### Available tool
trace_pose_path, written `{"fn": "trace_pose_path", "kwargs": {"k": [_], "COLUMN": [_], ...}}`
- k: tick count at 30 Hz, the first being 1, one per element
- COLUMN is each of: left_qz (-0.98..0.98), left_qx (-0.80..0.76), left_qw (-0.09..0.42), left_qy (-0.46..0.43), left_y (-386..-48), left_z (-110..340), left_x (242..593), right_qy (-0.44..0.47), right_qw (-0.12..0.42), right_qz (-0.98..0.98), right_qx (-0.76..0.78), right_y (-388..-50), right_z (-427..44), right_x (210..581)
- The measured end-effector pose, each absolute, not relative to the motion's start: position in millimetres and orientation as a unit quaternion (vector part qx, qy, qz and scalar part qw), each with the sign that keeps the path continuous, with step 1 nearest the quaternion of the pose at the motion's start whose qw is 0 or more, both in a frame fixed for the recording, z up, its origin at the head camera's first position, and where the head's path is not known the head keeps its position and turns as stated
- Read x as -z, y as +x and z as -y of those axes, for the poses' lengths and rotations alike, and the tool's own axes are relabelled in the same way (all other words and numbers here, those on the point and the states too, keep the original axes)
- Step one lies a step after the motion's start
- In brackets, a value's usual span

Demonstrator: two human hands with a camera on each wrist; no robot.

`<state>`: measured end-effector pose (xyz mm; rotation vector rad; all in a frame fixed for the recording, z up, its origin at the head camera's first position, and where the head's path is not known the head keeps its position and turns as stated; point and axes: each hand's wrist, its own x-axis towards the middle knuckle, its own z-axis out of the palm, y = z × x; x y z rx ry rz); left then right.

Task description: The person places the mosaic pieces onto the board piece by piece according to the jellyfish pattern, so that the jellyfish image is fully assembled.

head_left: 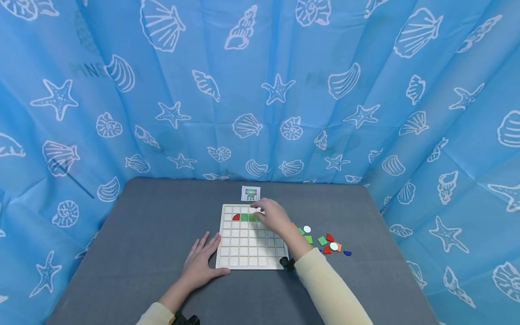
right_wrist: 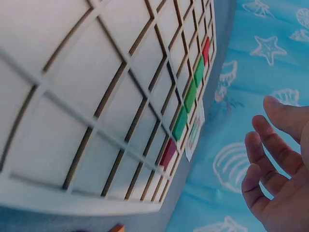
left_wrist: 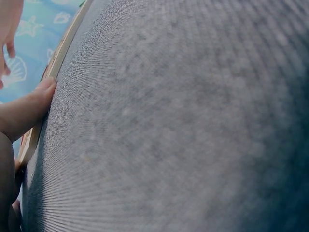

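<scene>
A pale grid board (head_left: pixel 243 251) lies on the grey table. One of its upper rows holds a red piece (right_wrist: pixel 206 50), three green squares (right_wrist: pixel 190 96) and a second red piece (right_wrist: pixel 168 153), as the right wrist view shows. My right hand (head_left: pixel 274 215) hovers over that row's right part, hiding some of it in the head view. Its fingers are loosely bent, with nothing between them. My left hand (head_left: pixel 201 262) rests at the board's lower left corner, fingers spread along the left side. The left thumb (left_wrist: pixel 31 106) touches the board's front edge.
A small printed pattern card (head_left: pixel 250 193) lies behind the board. To the right are several loose pieces: white discs (head_left: pixel 307 229), green squares (head_left: pixel 322 241), red pieces (head_left: pixel 330 237) and a blue piece (head_left: pixel 347 253). A blue shell-print curtain (head_left: pixel 276 149) surrounds the table's back and sides.
</scene>
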<state>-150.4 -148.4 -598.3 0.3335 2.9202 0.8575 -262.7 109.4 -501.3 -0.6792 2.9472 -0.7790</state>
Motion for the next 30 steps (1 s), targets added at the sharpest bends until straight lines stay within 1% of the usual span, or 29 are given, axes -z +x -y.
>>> {"fn": "trace_pose_path", "kwargs": {"k": [6, 17, 20, 24, 30], "left_qz": [-0.954, -0.953, -0.953, -0.953, -0.955], "left_qx": [-0.277, -0.280, -0.279, -0.278, -0.274], "left_qw": [0.050, 0.057, 0.056, 0.053, 0.042], "left_qy": [0.106, 0.103, 0.103, 0.105, 0.108], "left_y": [-152, -150, -150, -150, -150], "left_z": [151, 150, 149, 150, 149], "left_x": [601, 602, 602, 603, 604], "right_qy": [-0.166, -0.093, -0.064, -0.031, -0.014], "right_qw": [-0.023, -0.053, -0.042, -0.014, 0.015], "right_qz": [-0.948, -0.949, -0.957, -0.967, -0.976], "right_qx": [0.271, 0.296, 0.281, 0.251, 0.217], "right_y": [-250, -236, -234, -232, -235], "right_z": [-132, -188, -200, -210, -215], "right_x": [505, 514, 520, 529, 540]}}
